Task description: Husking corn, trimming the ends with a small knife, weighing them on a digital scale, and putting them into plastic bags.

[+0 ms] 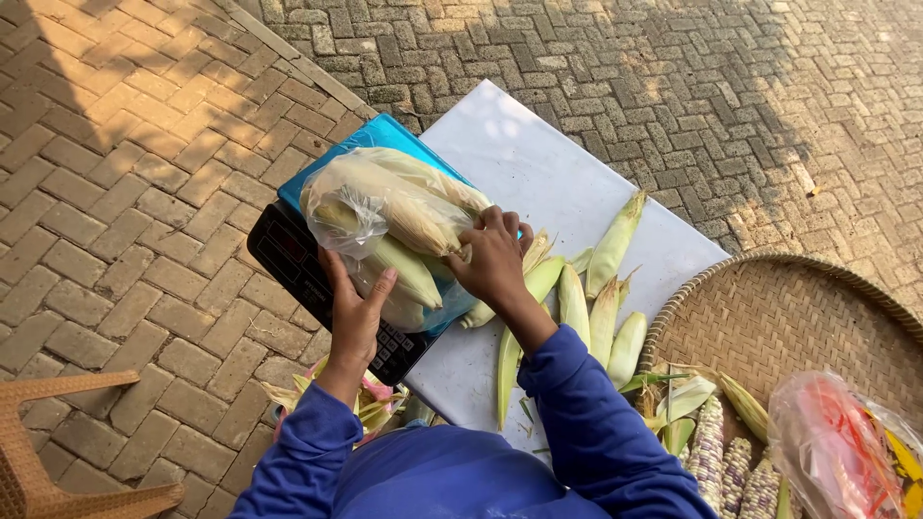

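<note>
- Right hand [492, 258]: fingers curled tight on the mouth of a clear plastic bag [385, 231] filled with husked corn cobs.
- Left hand [354, 309]: open palm pressed flat against the bag's near side, clasping nothing.
- Bag: rests on a blue-topped scale [288, 252] at the white table's [538, 163] left edge.
- Loose cobs [596, 298]: lie on the table just beside the right wrist.
- Woven tray [798, 317]: at right, carrying speckled corn [716, 452].
</note>
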